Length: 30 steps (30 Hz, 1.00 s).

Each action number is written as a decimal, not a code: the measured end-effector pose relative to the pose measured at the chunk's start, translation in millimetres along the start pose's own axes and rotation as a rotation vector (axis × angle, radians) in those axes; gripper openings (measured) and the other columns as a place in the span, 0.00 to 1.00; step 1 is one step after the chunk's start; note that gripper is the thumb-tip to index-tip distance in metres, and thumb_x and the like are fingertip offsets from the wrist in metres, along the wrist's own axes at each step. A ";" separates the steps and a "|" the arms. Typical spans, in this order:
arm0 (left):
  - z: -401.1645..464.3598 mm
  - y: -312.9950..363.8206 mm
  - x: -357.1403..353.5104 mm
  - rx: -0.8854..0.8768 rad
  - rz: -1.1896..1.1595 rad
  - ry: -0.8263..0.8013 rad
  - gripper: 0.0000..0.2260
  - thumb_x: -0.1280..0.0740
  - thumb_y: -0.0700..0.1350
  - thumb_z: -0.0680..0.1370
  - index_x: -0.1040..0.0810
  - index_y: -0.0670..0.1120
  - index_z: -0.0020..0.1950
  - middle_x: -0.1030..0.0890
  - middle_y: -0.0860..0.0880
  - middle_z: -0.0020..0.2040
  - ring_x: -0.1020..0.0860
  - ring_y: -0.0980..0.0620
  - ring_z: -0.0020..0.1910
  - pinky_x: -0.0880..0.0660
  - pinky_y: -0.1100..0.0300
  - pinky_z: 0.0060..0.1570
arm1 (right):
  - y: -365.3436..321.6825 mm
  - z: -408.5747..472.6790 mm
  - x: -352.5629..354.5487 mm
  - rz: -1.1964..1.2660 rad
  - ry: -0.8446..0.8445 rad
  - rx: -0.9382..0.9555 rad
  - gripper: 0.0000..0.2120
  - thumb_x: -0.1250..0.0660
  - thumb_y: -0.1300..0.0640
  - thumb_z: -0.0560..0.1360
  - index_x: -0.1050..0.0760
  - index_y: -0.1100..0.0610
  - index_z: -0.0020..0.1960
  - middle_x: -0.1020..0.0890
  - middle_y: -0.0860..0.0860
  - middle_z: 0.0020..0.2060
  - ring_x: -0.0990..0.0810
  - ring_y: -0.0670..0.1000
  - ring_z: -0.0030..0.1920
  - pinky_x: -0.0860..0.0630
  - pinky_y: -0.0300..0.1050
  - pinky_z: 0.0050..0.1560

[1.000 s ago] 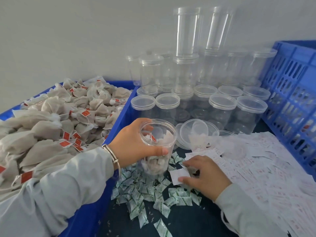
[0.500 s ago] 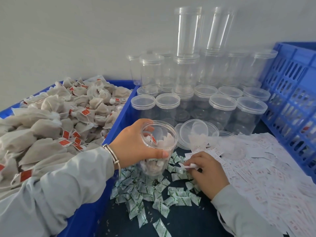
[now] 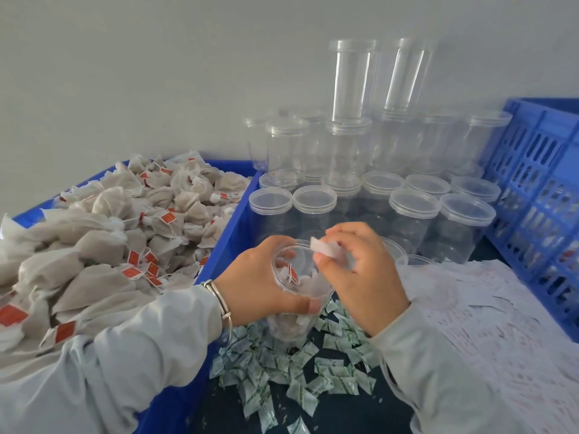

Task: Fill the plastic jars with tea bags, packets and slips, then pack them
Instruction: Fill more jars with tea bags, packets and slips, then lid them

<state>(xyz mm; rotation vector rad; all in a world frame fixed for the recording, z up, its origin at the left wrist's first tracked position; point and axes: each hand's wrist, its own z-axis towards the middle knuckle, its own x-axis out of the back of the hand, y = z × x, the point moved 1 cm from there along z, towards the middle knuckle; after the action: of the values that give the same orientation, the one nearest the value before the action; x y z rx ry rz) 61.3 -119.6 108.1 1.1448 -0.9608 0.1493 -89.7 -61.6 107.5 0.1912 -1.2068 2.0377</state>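
My left hand grips an open clear plastic jar that holds several tea bags with red tags. Just above the jar's mouth, my right hand pinches a small white slip between thumb and fingers. Green-printed packets lie scattered on the dark table under the jar. White slips are spread out to the right. A heap of tea bags fills the blue bin on the left.
Lidded empty jars stand in rows behind my hands, with more stacked high against the wall. A blue slotted crate borders the right side. Part of a loose lid shows behind my right hand.
My right hand picked a white slip off the table and lifted it up to the jar's mouth. The left hand kept the jar in about the same place.
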 end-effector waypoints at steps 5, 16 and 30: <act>1.5 1.3 0.9 -0.028 0.030 0.013 0.35 0.21 0.55 0.59 0.33 0.57 0.62 0.23 0.60 0.53 0.25 0.66 0.51 0.29 0.75 0.46 | 5.9 7.9 -19.4 -0.251 -0.343 -0.227 0.24 0.32 0.44 0.72 0.26 0.53 0.65 0.33 0.49 0.66 0.41 0.51 0.69 0.45 0.41 0.67; 3.5 -3.3 -0.5 -0.033 0.001 0.011 0.36 0.20 0.55 0.59 0.34 0.58 0.62 0.23 0.61 0.51 0.25 0.70 0.48 0.30 0.78 0.44 | 14.4 7.0 -9.5 -0.136 -0.349 -0.219 0.22 0.33 0.42 0.72 0.23 0.53 0.61 0.29 0.49 0.62 0.32 0.48 0.65 0.40 0.38 0.66; -0.6 1.1 0.7 -0.129 0.037 0.084 0.39 0.22 0.59 0.56 0.37 0.64 0.62 0.27 0.68 0.53 0.31 0.75 0.55 0.36 0.83 0.48 | 20.8 6.8 5.4 -0.064 -0.284 -0.319 0.11 0.32 0.52 0.74 0.24 0.50 0.56 0.24 0.44 0.37 0.25 0.42 0.37 0.31 0.33 0.38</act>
<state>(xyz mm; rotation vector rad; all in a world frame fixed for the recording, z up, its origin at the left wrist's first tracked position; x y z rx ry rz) 61.4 -118.9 109.3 0.9953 -0.9042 0.1613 -108.9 -70.0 99.3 0.3674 -1.6595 1.7742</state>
